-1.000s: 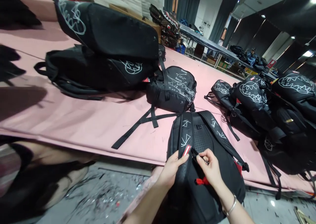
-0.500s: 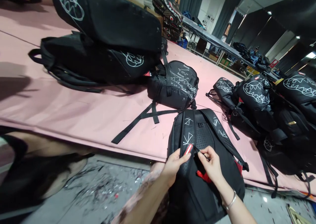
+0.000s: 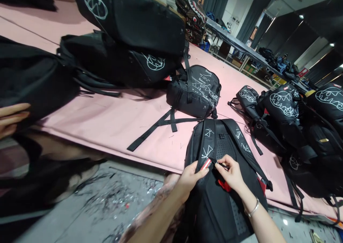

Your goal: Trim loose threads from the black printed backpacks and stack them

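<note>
A black backpack (image 3: 203, 203) leans against the table's edge in front of me, its padded back and two shoulder straps facing up. My left hand (image 3: 191, 177) is closed around one shoulder strap (image 3: 208, 137), its thumb beside a red-and-white label (image 3: 206, 164). Close by, my right hand (image 3: 232, 173) pinches something thin and dark at the strap's inner edge; its kind is too small to make out. Just below those fingers a red piece (image 3: 224, 186) shows against the back panel, partly covered by the hand.
Black bags with white scribble prints lie on the pink table (image 3: 150, 132): a stacked pair (image 3: 120, 57), a small bag (image 3: 194, 93) with loose straps, and a pile (image 3: 294, 128) at right. At left, another person's hand (image 3: 13, 118) touches a black bag (image 3: 32, 75). Scraps litter the floor (image 3: 107, 200).
At the left, the other person's hand and a black bag have come into view over the table. My hands stay on the strap, almost unmoved; the view has shifted slightly.
</note>
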Demonstrator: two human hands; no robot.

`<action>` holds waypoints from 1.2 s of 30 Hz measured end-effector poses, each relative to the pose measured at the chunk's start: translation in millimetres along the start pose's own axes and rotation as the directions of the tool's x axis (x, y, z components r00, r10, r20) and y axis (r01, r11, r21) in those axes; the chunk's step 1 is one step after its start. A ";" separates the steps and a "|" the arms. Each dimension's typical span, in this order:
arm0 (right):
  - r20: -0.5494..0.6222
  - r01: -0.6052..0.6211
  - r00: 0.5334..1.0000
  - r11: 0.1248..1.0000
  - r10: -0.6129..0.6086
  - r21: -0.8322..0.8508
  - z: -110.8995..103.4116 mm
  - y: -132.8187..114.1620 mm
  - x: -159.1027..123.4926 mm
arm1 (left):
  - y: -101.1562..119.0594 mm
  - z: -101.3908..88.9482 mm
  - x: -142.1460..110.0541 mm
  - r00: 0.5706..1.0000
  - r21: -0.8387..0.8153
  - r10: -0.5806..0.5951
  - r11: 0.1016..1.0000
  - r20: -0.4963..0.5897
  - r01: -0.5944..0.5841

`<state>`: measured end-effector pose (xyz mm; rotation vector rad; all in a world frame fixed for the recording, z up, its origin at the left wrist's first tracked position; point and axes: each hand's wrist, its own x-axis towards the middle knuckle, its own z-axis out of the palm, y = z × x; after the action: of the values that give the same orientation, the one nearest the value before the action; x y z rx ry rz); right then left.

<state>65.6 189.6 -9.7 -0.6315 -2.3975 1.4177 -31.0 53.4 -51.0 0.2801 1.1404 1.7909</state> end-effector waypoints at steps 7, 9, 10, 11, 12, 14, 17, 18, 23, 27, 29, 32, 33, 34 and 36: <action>0.192 -0.101 0.979 0.978 0.065 0.184 -19.2 5.5 34.1 | 10.5 -18.1 -16.2 0.990 -0.061 -0.119 0.990 0.073 0.124; 0.275 -0.121 0.959 0.978 0.070 0.172 -26.0 5.3 45.1 | 12.6 -24.4 -20.7 0.991 -0.052 -0.116 0.991 0.058 0.119; 0.305 -0.123 0.950 0.980 0.070 0.159 -28.0 5.1 50.2 | 13.2 -27.4 -22.0 0.993 -0.039 -0.107 0.993 0.048 0.109; 0.331 -0.120 0.941 0.983 0.066 0.143 -29.0 4.7 54.9 | 13.6 -30.0 -22.5 0.994 -0.026 -0.100 0.995 0.048 0.101; 0.355 -0.113 0.933 0.986 0.062 0.126 -29.2 4.3 59.3 | 13.8 -32.4 -22.5 0.994 -0.017 -0.094 0.995 0.056 0.095; 0.399 -0.103 0.915 0.989 0.053 0.105 -27.9 3.0 66.9 | 14.3 -36.4 -21.0 0.993 -0.006 -0.086 0.996 0.076 0.087; 0.468 -0.101 0.882 0.990 0.044 0.097 -25.6 -0.1 76.3 | 16.9 -40.2 -18.7 0.991 0.009 -0.087 0.996 0.103 0.087; 0.486 -0.099 0.873 0.991 0.042 0.093 -25.3 -1.5 78.9 | 18.7 -40.9 -18.4 0.990 0.017 -0.091 0.996 0.112 0.090; 0.530 -0.070 0.848 0.995 0.023 0.069 -26.0 -11.6 87.7 | 32.2 -39.6 -21.5 0.984 0.058 -0.106 0.993 0.144 0.099; 0.534 -0.048 0.845 0.997 0.011 0.056 -27.1 -17.3 92.2 | 39.4 -37.0 -23.5 0.985 0.065 -0.093 0.994 0.147 0.084; 0.531 -0.039 0.847 0.998 0.012 0.040 -27.6 -19.1 94.3 | 39.7 -36.6 -23.3 0.984 0.068 -0.098 0.994 0.149 0.088; 0.557 -0.009 0.831 1.000 -0.003 0.019 -27.9 -23.6 97.4 | 39.1 -36.2 -23.0 0.982 0.062 -0.112 0.993 0.152 0.104; 0.571 0.008 0.821 1.000 -0.014 0.013 -27.8 -25.8 98.6 | 39.3 -35.8 -23.1 0.982 0.056 -0.110 0.993 0.154 0.102; 0.587 0.025 0.809 1.000 -0.025 0.008 -27.7 -28.2 99.9 | 39.9 -35.2 -23.4 0.982 0.049 -0.104 0.994 0.157 0.098; 0.622 0.050 0.782 0.999 -0.041 0.002 -27.0 -32.7 102.6 | 42.1 -33.6 -24.2 0.982 0.043 -0.092 0.995 0.167 0.086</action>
<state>-18.2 247.8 34.1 -0.0882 -2.8806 1.8050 -64.5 10.0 -28.8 0.3883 1.0491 1.6378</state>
